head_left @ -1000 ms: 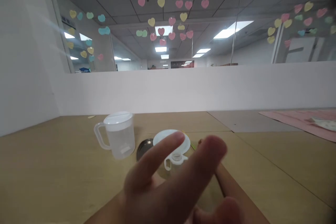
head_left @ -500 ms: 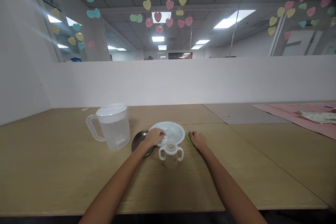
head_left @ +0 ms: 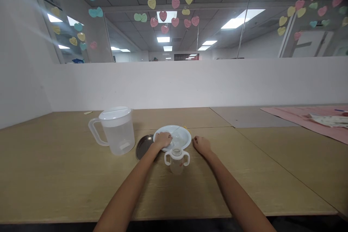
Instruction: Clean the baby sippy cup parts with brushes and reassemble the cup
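A white bowl [head_left: 181, 135] sits on the wooden table [head_left: 67, 181] ahead of me. My left hand [head_left: 162, 140] rests on its near left rim with the fingers curled; whatever they hold is hidden. My right hand [head_left: 201, 145] lies on the table just right of the bowl, fingers curled, over a green strip that barely shows. A small clear two-handled baby cup [head_left: 177, 159] without a lid stands in front of the bowl, between my forearms.
A clear plastic pitcher [head_left: 116, 130] with a white lid stands to the left. A dark metal dish [head_left: 143, 146] lies between pitcher and bowl. A pink mat [head_left: 304, 116] with a cloth lies at the far right. A white partition runs behind the table.
One second ago a hand filled the view close to the camera. Both hands then reached out to the bowl. Since half a second ago the right hand has slid slightly left toward the bowl.
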A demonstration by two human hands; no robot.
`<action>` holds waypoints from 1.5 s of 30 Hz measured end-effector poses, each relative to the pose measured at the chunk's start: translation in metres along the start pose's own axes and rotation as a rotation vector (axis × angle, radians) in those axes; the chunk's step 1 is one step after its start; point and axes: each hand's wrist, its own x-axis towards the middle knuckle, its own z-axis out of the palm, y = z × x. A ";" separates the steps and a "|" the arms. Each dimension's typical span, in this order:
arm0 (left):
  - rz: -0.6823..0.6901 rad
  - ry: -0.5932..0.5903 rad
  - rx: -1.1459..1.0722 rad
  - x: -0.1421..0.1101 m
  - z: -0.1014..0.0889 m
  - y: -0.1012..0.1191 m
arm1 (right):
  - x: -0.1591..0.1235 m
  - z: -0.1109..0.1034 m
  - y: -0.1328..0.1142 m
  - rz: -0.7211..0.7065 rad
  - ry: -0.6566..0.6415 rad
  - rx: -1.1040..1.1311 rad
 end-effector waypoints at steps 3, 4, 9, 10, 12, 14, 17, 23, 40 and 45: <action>-0.053 0.147 -0.087 -0.005 0.000 -0.001 | 0.002 0.002 0.000 0.045 0.034 0.007; -0.064 0.192 -0.121 -0.007 0.000 -0.003 | 0.003 0.002 0.001 0.074 0.050 0.012; -0.049 0.447 -0.365 -0.019 0.004 -0.016 | 0.007 -0.002 0.006 0.224 0.157 0.058; -0.030 0.505 -0.444 -0.021 0.006 -0.018 | 0.006 -0.003 0.006 0.233 0.207 0.084; 0.014 0.580 -0.574 -0.026 0.010 -0.020 | 0.004 -0.004 0.004 0.212 0.343 0.149; 0.048 0.594 -0.618 -0.031 0.013 -0.021 | 0.001 -0.003 0.000 0.128 0.493 0.207; 0.084 0.610 -0.604 -0.037 0.015 -0.019 | -0.004 0.001 -0.008 -0.080 0.661 0.245; 0.109 0.716 -0.476 -0.049 0.014 -0.014 | -0.011 0.006 -0.014 -0.567 0.831 0.244; 0.075 0.731 -0.248 -0.054 0.019 -0.017 | -0.015 0.011 -0.014 -0.776 0.968 0.155; 0.057 0.687 -0.280 -0.052 0.021 -0.018 | -0.017 0.011 -0.015 -0.757 0.908 0.134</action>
